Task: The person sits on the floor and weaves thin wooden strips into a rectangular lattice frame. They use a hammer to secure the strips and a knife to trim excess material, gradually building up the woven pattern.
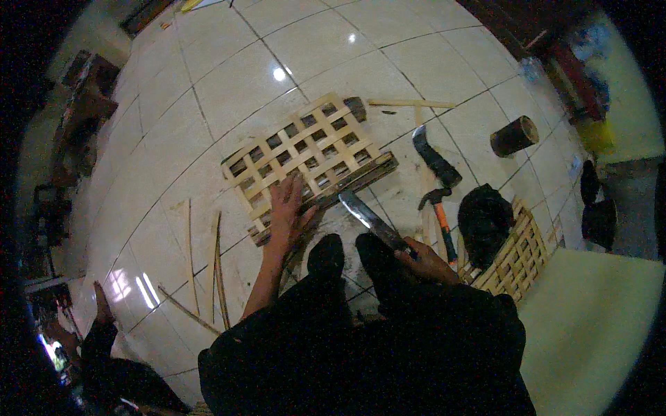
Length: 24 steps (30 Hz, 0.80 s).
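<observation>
A woven lattice panel of pale bamboo strips [305,147] rests on a dark wooden board [371,173] on the tiled floor ahead of me. My left hand [286,202] lies on the panel's near edge, with its fingers stretched out and its thumb apart. In my right hand [429,262] is a large knife [368,216], gripped by the handle. Its blade points forward and left, the tip close to the board's near edge. Right of the knife lie a hammer with an orange and black handle [442,220] and a curved blade with a dark handle [436,161].
Loose bamboo strips [217,267] lie at left, another strip [409,103] at the far side. A bamboo section [514,136] lies at right. A black bundle [485,225] leans by another woven piece [525,255]. Someone else's leg and hand [102,305] show at lower left.
</observation>
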Each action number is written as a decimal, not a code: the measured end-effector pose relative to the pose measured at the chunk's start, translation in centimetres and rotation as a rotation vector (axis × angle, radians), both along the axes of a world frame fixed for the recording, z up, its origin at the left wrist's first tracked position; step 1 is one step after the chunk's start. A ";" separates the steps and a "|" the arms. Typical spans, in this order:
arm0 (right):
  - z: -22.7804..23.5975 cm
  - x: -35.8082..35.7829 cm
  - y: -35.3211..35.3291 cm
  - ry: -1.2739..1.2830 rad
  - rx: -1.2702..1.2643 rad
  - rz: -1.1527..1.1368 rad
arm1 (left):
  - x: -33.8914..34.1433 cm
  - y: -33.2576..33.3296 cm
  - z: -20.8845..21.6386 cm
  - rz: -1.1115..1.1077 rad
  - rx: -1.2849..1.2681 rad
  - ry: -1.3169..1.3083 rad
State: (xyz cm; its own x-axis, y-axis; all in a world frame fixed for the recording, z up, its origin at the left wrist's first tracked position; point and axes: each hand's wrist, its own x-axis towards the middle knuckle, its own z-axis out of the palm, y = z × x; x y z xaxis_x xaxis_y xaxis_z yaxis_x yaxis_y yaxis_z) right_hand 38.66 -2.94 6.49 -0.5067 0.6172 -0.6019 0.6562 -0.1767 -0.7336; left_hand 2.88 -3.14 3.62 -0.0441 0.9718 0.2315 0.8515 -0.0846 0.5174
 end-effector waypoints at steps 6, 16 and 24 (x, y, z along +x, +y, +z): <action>-1.1 -0.5 0.9 -0.100 0.187 0.100 | -5.5 -7.1 -1.9 0.163 -0.159 0.172; -3.7 -0.4 -0.2 0.055 -0.121 0.042 | -5.6 -7.5 -2.6 0.122 -0.139 0.052; 0.5 -5.0 1.1 -0.186 0.076 0.175 | -5.4 -7.2 -3.6 0.158 -0.177 -0.172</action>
State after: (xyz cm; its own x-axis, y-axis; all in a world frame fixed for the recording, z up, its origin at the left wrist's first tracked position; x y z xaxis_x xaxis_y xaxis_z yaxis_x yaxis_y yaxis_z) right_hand 33.65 -1.79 6.95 -0.4946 0.5768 -0.6502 0.7969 0.0024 -0.6041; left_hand -2.51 -10.36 -0.01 -0.2220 0.9744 0.0347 0.7455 0.1467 0.6502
